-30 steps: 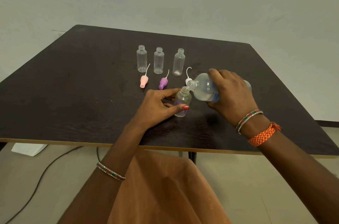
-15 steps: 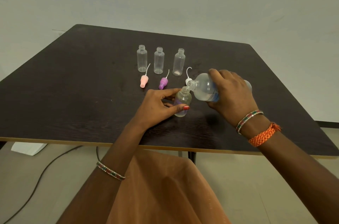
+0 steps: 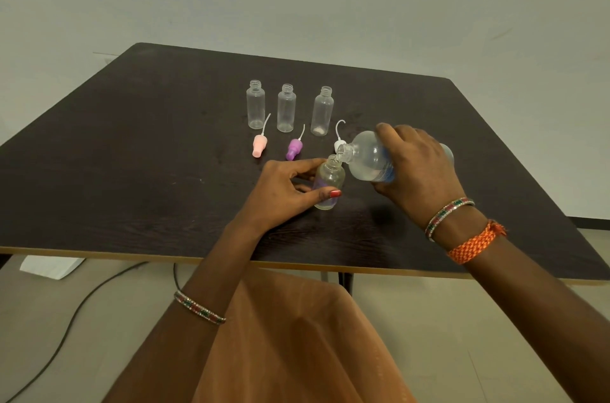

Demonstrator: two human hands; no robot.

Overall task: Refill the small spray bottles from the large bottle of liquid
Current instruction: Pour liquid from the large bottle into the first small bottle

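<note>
From the head view, a dark wooden desk (image 3: 132, 171) carries the whole set. Near its front edge, right of centre, the left hand (image 3: 284, 191) curls thumb and fingers round a small clear bottle (image 3: 328, 183) that stands upright on the desk with its neck uncapped. The right hand (image 3: 416, 171) grips the large bottle (image 3: 366, 158) round its body, tipped almost level, its open mouth touching the rim of the small bottle's neck; clear liquid lies along the lower side of the large bottle. Toward the far edge, three more small empty bottles stand upright in a row, all uncapped: the left one (image 3: 255, 104), the middle one (image 3: 286, 108) and the right one (image 3: 322, 111). Just in front of them lie the spray tops, each with a thin dip tube: a pink top (image 3: 259, 146) below the left bottle, a purple top (image 3: 294, 149) below the middle one, and a white top (image 3: 339, 143) partly hidden behind the large bottle's neck. Both forearms wear beaded bangles, and an orange woven band (image 3: 473, 242) sits on the right wrist. Below the front edge, orange cloth (image 3: 290, 336) covers the person's lap, and a dark cable (image 3: 66, 320) runs across the floor.
</note>
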